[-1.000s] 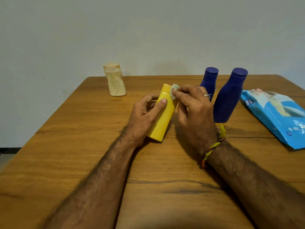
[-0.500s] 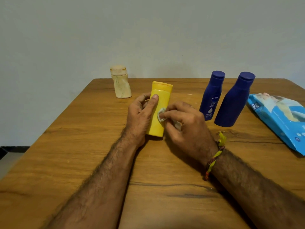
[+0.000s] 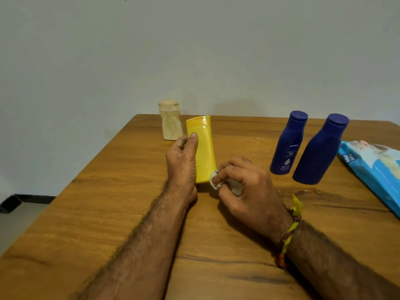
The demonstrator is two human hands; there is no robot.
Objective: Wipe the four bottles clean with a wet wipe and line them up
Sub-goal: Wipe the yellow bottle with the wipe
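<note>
1. Leftmost, a squat cream plastic bottle with a rounded cap (image 3: 170,121) stands upright near the far edge of the wooden counter (image 3: 108,213), just behind the yellow one and clear of both hands.
2. Next, my left hand (image 3: 181,165) is wrapped round the tall yellow plastic bottle with a flip cap (image 3: 203,148), thumb laid up its front, steadying it upright with its base on the counter.
3. Beside it, my right hand (image 3: 242,187) is closed on a crumpled white wet wipe (image 3: 216,180), pressing it against the yellow bottle's lower right edge. I judge the step in hand to be wiping this bottle, down near its base.
4. Further right, two dark blue plastic bottles stand side by side, the labelled one (image 3: 287,146) just left of the plain one (image 3: 320,150), well apart from the hands. I cannot tell whether they are clean.
5. Rightmost, a blue wet-wipe pack (image 3: 374,167) lies flat at the counter's edge.
6. For the next move, I'd need to finish round the base, then set the yellow bottle in a row with the others, keeping hold of the wipe for any bottle not yet wiped.
</note>
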